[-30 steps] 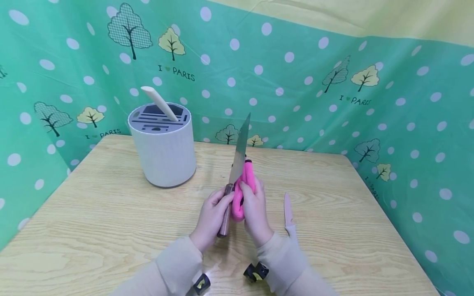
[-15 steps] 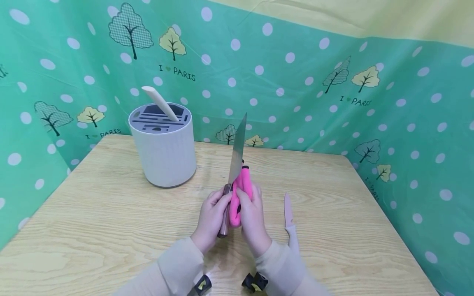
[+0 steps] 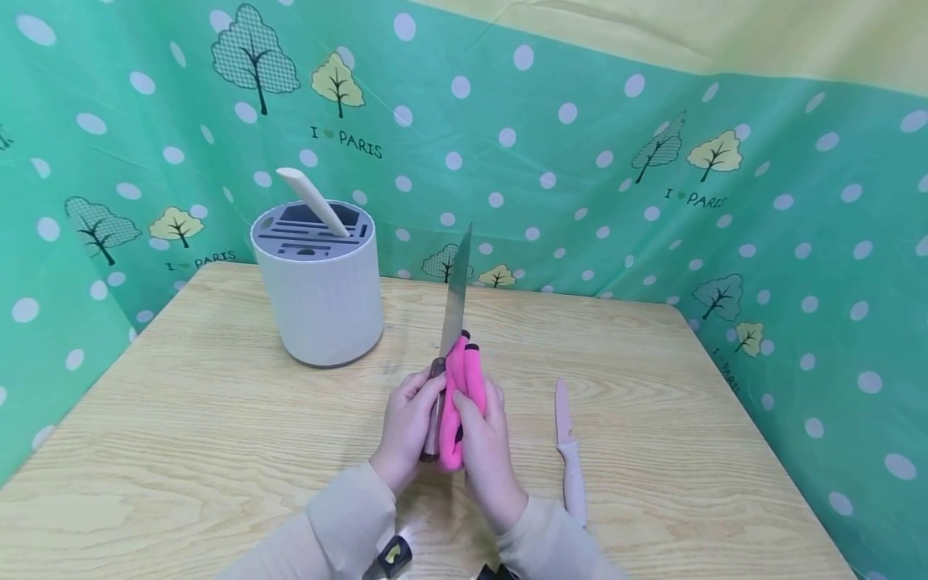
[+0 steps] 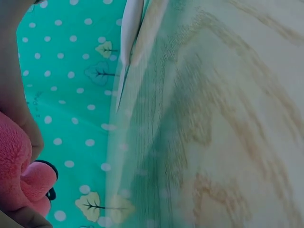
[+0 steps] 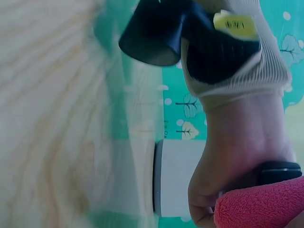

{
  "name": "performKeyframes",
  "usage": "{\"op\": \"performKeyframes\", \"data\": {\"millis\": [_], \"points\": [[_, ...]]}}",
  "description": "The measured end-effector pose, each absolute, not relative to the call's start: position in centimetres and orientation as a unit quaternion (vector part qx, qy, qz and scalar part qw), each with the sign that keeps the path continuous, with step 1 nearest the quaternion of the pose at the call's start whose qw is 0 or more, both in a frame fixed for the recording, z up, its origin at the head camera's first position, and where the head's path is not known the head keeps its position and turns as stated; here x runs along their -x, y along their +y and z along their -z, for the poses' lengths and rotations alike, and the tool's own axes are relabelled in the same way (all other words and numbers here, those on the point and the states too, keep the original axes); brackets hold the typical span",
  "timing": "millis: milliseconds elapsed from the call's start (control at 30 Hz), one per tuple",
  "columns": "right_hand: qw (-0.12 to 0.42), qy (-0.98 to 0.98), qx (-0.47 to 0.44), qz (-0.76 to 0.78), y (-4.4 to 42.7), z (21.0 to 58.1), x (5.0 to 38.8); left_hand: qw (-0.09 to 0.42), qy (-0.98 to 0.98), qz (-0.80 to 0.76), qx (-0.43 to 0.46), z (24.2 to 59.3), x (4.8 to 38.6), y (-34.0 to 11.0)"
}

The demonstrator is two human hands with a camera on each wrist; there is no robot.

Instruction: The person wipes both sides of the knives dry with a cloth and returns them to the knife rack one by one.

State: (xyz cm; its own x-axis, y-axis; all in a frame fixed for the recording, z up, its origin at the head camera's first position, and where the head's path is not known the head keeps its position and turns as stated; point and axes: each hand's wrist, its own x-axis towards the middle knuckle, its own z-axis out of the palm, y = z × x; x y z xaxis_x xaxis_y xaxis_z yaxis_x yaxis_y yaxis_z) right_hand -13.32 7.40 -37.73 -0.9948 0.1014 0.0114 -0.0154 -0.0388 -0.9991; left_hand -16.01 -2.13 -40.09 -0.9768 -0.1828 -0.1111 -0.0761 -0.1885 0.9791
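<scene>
The left hand (image 3: 408, 423) grips the dark handle (image 3: 433, 419) of a large knife, its blade (image 3: 455, 298) pointing up and away. Folded pink cloth (image 3: 474, 379) with black ends lies against the handle and the lower blade; the right hand (image 3: 491, 447) holds it, thumb on top. The left wrist view shows the cloth (image 4: 12, 161) at its left edge. In the right wrist view the left hand (image 5: 237, 152) is behind the cloth (image 5: 261, 204), beside a dark piece of the handle (image 5: 278, 172). Blade contact beneath the cloth is hidden.
A white round knife block (image 3: 319, 310) stands at the back left, a pale handle (image 3: 315, 201) leaning from its slotted top. Right of the hands, a small pale knife (image 3: 571, 467) lies on the wooden table (image 3: 652, 419). A green patterned curtain (image 3: 565, 193) hangs behind.
The right hand and pink cloth have moved down along the knife, toward the body and slightly left. The blade tip has swung left; the left hand has shifted slightly left, still gripping the handle.
</scene>
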Motion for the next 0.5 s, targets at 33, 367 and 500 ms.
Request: {"op": "performKeyframes", "data": {"millis": [33,367,500], "points": [[0.039,-0.691,0.03,-0.721,7.4,37.7,13.2,0.035,-0.633,0.767,-0.102,40.1,16.0,-2.1],[-0.007,-0.654,0.009,-0.756,7.1,37.5,11.4,0.009,-0.612,0.784,-0.107,39.6,16.4,-2.8],[-0.03,-0.641,-0.002,-0.767,7.1,37.6,10.7,0.005,-0.603,0.791,-0.11,39.4,16.7,-3.0]]}}
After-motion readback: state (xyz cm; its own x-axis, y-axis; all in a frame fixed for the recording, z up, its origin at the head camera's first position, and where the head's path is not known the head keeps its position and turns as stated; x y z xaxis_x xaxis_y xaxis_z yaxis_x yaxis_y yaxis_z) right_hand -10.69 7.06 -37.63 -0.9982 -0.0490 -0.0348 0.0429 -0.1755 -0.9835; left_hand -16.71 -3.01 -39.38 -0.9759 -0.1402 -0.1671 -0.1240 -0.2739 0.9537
